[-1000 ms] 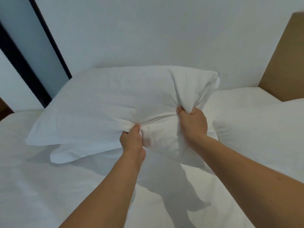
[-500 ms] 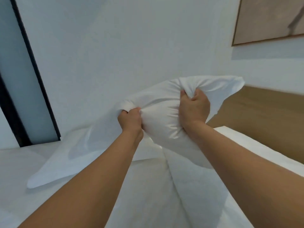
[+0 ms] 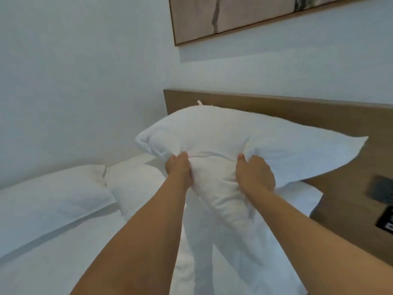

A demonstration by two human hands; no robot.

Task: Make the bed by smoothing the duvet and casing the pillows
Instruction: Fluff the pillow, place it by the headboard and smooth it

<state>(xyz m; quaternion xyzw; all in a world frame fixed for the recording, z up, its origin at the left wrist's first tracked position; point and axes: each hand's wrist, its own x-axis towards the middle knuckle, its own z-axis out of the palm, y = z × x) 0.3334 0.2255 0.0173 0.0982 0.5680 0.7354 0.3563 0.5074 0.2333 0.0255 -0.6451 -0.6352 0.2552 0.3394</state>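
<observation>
Gripping white pillow (image 3: 244, 135) with left hand (image 3: 178, 169) and right hand (image 3: 254, 174), now carried before wooden headboard (image 3: 319, 116)

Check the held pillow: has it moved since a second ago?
Yes. The pillow, gripped by the left hand and right hand, has gone from near the dark door frame over to the wooden headboard.

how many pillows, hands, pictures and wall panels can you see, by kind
pillows: 2 (one held up, one lying on the bed)
hands: 2 (left hand, right hand, both gripping the held pillow)
framed pictures: 1
dark wall panels: 2
total: 7
</observation>
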